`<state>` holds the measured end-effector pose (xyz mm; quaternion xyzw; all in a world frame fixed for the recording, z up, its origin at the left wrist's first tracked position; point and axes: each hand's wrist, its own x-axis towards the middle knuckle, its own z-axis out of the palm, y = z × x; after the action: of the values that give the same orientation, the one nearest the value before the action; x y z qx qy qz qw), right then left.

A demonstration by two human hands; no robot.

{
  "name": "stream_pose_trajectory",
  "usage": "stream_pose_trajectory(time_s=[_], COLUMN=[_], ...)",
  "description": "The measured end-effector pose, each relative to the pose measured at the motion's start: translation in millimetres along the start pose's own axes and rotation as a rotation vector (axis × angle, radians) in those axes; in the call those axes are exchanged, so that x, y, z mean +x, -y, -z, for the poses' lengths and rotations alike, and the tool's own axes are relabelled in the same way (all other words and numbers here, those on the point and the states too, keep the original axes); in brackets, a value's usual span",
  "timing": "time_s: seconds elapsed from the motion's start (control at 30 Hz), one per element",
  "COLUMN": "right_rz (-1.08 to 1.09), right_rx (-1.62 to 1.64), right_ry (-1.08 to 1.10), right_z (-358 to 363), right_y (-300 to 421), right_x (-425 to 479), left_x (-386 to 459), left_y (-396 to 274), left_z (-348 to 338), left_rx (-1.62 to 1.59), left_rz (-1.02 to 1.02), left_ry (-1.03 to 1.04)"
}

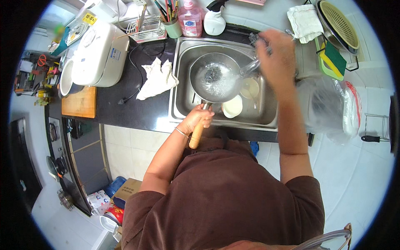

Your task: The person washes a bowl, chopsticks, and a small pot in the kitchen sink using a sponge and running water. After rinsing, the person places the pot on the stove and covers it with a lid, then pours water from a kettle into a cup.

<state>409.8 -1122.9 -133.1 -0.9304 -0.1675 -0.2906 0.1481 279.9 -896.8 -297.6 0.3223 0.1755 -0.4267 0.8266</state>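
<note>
My left hand (196,118) grips the wooden handle (197,134) of a metal frying pan (200,82), held over the stainless steel sink (180,106). Inside the pan lies a steel wool scrubber (213,73), and water pools around it. The faucet spout (252,66) reaches over the pan's right edge, with water running into the pan. Blurred by motion, my right hand (277,59) is above the faucet's base; whether its fingers hold anything is unclear. Below the pan in the sink are a white bowl (233,107) and a pale round dish (250,87).
Left of the sink lie a white cloth (159,79), a rice cooker (100,56) and a wooden cutting board (79,102). Behind stand a pink soap bottle (190,22) and a white spray bottle (214,22). A sponge (332,61) and plastic bag (328,106) are at right.
</note>
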Motion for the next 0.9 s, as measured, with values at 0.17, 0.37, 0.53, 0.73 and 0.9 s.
stream_pose_trajectory(time_s=[0.17, 0.37, 0.53, 0.73, 0.9], right_rz=[-0.042, 0.09, 0.104, -0.232, 0.468], right_rx=[-0.113, 0.009, 0.605, 0.779, 0.458], right_ry=[0.067, 0.083, 0.345, 0.586, 0.762], right_z=[-16.5, -19.3, -41.9, -167.2, -230.6], right_y=[-73.2, -15.5, 82.9, 135.6, 199.2], right_x=[10.5, -13.8, -48.0, -102.0, -122.0], left_x=[-7.3, -35.6, -87.8, -176.9, -226.5], left_y=[8.5, 17.4, 20.5, 27.1, 37.7], left_z=[5.2, 17.7, 49.1, 94.0, 139.2], left_rx=[-0.065, -0.103, -0.125, -0.121, -0.155], left_rz=[-0.04, -0.137, -0.233, -0.234, -0.198], left_ry=[0.037, -0.027, -0.142, -0.256, -0.268])
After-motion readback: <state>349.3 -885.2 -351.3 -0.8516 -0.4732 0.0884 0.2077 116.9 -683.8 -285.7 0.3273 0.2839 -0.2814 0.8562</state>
